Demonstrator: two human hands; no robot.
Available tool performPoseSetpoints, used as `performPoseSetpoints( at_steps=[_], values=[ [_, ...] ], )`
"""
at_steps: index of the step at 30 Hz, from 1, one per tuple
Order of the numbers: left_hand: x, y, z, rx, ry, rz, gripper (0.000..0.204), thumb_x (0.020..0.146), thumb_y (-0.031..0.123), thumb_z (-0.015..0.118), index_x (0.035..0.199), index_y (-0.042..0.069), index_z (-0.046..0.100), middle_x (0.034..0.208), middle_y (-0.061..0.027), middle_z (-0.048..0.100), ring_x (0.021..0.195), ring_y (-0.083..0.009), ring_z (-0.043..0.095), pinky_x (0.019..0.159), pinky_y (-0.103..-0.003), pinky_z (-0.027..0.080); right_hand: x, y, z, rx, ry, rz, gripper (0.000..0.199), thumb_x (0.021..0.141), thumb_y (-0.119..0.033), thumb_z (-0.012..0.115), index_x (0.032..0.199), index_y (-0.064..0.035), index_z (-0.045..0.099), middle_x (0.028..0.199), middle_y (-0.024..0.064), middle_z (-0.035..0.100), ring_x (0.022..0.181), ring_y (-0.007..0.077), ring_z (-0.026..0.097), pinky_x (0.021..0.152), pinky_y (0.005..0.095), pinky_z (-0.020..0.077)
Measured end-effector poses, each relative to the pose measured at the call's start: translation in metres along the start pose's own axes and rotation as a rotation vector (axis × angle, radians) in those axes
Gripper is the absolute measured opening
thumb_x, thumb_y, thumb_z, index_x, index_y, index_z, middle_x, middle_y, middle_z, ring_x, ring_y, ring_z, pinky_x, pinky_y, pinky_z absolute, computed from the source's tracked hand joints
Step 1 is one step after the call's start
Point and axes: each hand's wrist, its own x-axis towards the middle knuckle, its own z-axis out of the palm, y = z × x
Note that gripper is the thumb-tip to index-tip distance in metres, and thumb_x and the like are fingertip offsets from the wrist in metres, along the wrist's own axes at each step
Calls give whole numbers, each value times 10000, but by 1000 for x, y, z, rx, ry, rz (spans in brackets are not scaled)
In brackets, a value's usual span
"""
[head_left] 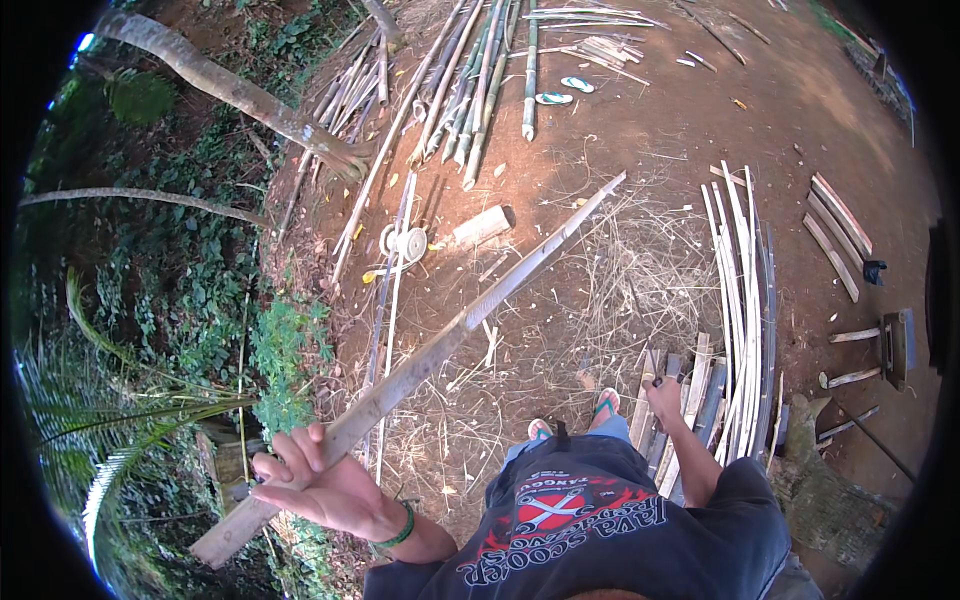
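Observation:
A long split bamboo slat (410,375) slants across the view, from low on the left up to a pointed far end near the middle. My left hand (325,485) grips it close to its near end, palm turned up and fingers curled over its edge. A green band circles that wrist. On the right, my right hand (665,400) is closed around something small and dark, mostly hidden by the fingers. It is over a row of bamboo pieces (695,385) lying beside my feet.
Thin pale strips (733,270) lie in a bundle at the right, next to tangled shavings (650,265). Bamboo poles (490,90) and sandals (565,90) lie farther off. A cut log (482,226) rests mid-ground. A small wooden stool (895,350) stands far right; plants border the left.

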Motion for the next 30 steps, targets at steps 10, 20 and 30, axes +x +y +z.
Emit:
performPoseSetpoints(
  at_steps=[10, 20, 30],
  values=[
    [15, -15, -14, -177, -150, 53, 484, 1075, 439, 368, 686, 169, 265, 582, 40, 213, 519, -87, 194, 516, -264, 226, -200, -282, 27, 311, -249, -788, 166, 814, -149, 705, 773, 8, 669, 543, 143, 580, 456, 233, 597, 466, 379, 441],
    [25, -22, -51, -181, -318, 8, 491, 1074, 483, 299, 696, 174, 249, 575, 54, 180, 522, -80, 148, 534, -268, 197, -101, -250, 63, 30, -129, -312, 171, 792, -139, 628, 803, 20, 688, 696, 227, 665, 619, 302, 683, 613, 409, 528],
    [26, -23, -59, -98, -331, 23, 486, 1072, 493, 298, 708, 173, 257, 583, 55, 189, 531, -82, 151, 541, -271, 214, -31, -219, 105, 129, -113, -243, 152, 769, -163, 656, 749, -15, 681, 625, 193, 632, 541, 299, 635, 535, 421, 494]
  ],
)
